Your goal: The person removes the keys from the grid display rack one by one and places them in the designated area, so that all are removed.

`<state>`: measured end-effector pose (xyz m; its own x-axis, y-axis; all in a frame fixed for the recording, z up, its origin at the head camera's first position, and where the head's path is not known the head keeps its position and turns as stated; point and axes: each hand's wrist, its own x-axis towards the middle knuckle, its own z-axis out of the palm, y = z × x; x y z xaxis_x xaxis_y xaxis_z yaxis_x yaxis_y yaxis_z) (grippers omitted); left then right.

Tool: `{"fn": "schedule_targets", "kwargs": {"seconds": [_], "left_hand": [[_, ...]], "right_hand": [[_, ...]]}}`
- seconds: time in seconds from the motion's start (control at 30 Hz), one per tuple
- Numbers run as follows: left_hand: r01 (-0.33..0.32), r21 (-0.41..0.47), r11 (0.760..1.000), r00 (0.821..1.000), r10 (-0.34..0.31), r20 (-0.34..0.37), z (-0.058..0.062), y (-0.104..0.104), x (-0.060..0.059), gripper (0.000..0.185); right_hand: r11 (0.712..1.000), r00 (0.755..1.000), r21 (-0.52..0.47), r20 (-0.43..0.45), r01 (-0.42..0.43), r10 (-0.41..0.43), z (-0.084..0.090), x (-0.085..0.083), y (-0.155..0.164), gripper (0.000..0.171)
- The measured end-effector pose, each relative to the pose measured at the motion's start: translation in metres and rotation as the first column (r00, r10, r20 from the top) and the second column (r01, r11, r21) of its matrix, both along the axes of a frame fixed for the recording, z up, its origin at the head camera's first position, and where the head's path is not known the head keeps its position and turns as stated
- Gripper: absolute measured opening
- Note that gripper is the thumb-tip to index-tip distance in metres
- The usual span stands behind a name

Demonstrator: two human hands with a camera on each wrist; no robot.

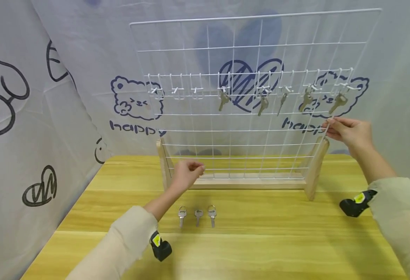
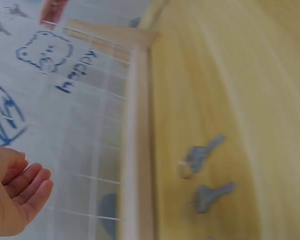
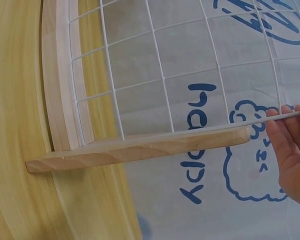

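A white wire grid (image 1: 246, 116) stands upright in a wooden base (image 1: 246, 182) on the yellow table (image 1: 260, 241). Several keys (image 1: 262, 105) hang from hooks in its middle and right part; three hooks (image 1: 177, 91) at the left are bare. My right hand (image 1: 348, 131) pinches the grid's right edge wire (image 3: 270, 119) just above the wooden foot (image 3: 140, 147). My left hand (image 1: 187, 173) hovers by the grid's lower left with fingers loosely curled (image 2: 20, 195), holding nothing. Three loose keys (image 1: 198, 215) lie on the table below it; two of them (image 2: 202, 155) show blurred in the left wrist view.
A printed cloth (image 1: 68, 97) with bears and hearts hangs behind and to the left. The table's left edge (image 1: 68, 217) runs close to the cloth. Black wrist cameras (image 1: 356, 204) sit on both sleeves.
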<state>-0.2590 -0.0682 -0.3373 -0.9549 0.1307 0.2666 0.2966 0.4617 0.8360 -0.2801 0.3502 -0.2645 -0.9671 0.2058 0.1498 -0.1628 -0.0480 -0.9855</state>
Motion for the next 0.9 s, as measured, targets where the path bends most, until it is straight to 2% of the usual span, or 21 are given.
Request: {"fn": "schedule_targets", "kwargs": {"seconds": [0.23,0.37,0.53,0.7,0.8,0.9], "left_hand": [[-0.014,0.034,0.999,0.992,0.018,-0.122,0.051,0.003,-0.002,0.016],[-0.043,0.025,0.999,0.984,0.046,-0.170,0.073,0.010,-0.003,0.018],[-0.076,0.050,0.996,0.979,0.084,-0.186,0.087,0.021,-0.002,0.018],[-0.102,0.146,0.984,0.956,0.137,-0.260,0.102,0.030,-0.008,0.019],[-0.083,0.240,0.967,0.941,0.155,-0.299,0.109,0.037,-0.015,0.021],[-0.055,0.338,0.939,0.929,0.172,-0.327,0.113,0.045,-0.021,0.023]], "right_hand": [[1.000,1.000,-0.016,-0.014,-0.021,0.021,0.001,0.000,-0.001,0.012],[0.999,0.999,-0.017,-0.020,-0.027,0.027,0.002,0.002,0.001,0.011],[0.999,0.999,-0.014,-0.020,-0.035,0.035,0.003,0.004,0.002,0.011],[0.999,0.999,-0.027,-0.023,-0.035,0.035,0.004,0.003,0.000,0.011],[1.000,1.000,-0.017,-0.013,-0.024,0.024,0.003,0.003,0.000,0.012],[1.000,1.000,0.001,0.001,-0.016,0.016,0.001,0.003,-0.001,0.011]]}}
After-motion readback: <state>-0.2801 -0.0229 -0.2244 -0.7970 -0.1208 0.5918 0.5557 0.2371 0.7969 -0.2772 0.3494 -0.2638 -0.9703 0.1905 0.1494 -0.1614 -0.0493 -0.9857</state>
